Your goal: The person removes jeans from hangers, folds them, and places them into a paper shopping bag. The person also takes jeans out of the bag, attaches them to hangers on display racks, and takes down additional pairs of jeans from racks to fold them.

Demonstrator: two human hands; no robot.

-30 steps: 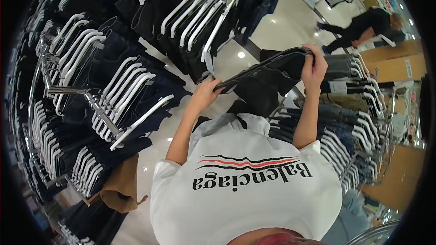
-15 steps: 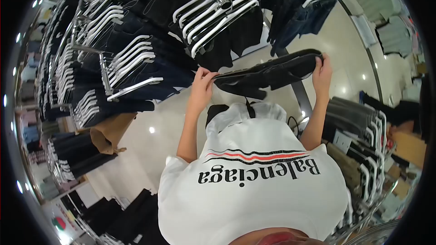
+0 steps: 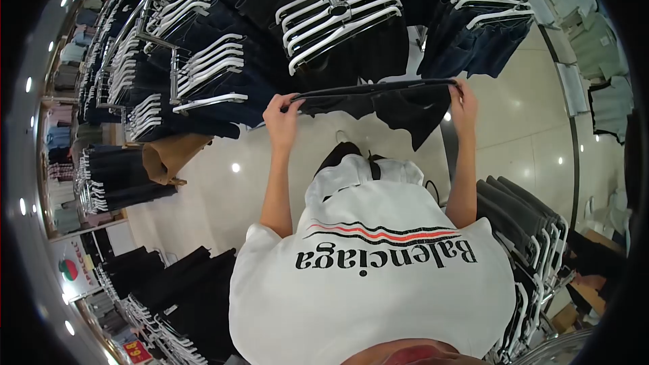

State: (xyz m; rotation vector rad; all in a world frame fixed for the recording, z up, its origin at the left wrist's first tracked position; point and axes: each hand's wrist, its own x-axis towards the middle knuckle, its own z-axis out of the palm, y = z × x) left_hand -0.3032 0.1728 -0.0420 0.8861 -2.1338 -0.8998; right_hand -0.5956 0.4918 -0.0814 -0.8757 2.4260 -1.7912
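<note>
A black garment (image 3: 378, 103), seemingly trousers, is stretched nearly level between my two hands in front of my body. My left hand (image 3: 282, 120) pinches one end of its top edge. The other end of that edge is gripped by my right hand (image 3: 463, 107), with the thumb and fingers pressed together. The cloth hangs down in uneven folds between the hands, lowest near my right hand. Just beyond it, white hangers (image 3: 345, 23) on a metal arm hold dark trousers.
Racks of dark trousers on white hangers (image 3: 209, 67) stand at the left. Denim (image 3: 466, 44) hangs at the upper right, grey trousers (image 3: 517, 213) at the lower right. A brown paper bag (image 3: 169, 159) is at the left, black trousers (image 3: 186, 290) at the lower left.
The view has turned, moving the racks across it. My hands have drawn the garment's top edge straighter and more level, and my right hand has come slightly inward.
</note>
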